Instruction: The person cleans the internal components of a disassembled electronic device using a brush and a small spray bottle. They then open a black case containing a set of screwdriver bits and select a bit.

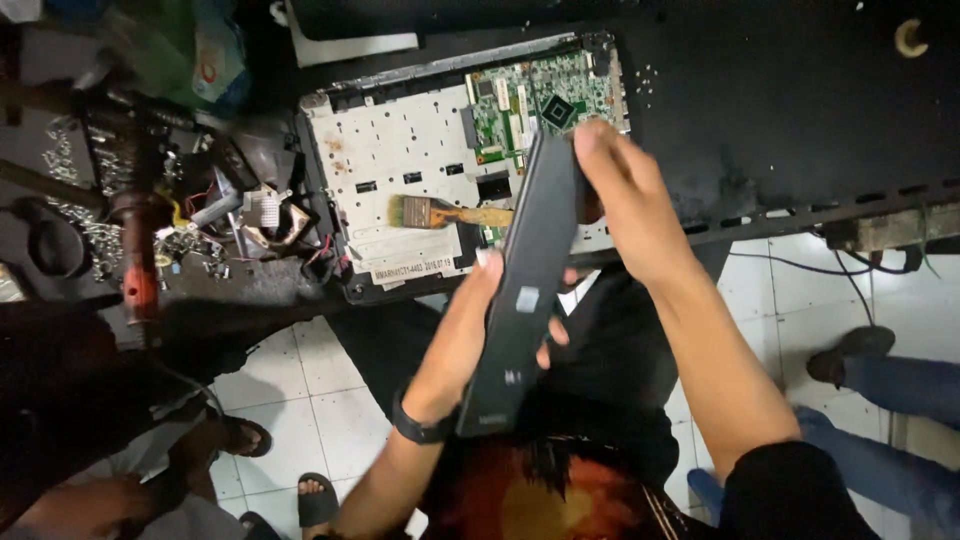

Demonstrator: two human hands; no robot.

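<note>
- One opened laptop chassis (400, 180) is counted.
- One green circuit board (540, 100) is seen.
- One brush (440, 212) is noted.
- One dark slim panel (525, 290) is recorded.
- Two hands are counted: left hand (470, 330), right hand (625, 200).

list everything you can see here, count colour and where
long flat panel: 1, black, held in both hands over the bench edge
opened laptop base: 1, white plate, on the dark bench
circuit board: 1, green, top right of the base
brush: 1, tan bristles, wooden handle, lying on the base
loose wires and small parts: several, mixed colours, left of the base
sandalled feet: 2, on white floor tiles, lower left
left hand: 1, black wristband, at panel's lower half
right hand: 1, at panel's top
</note>
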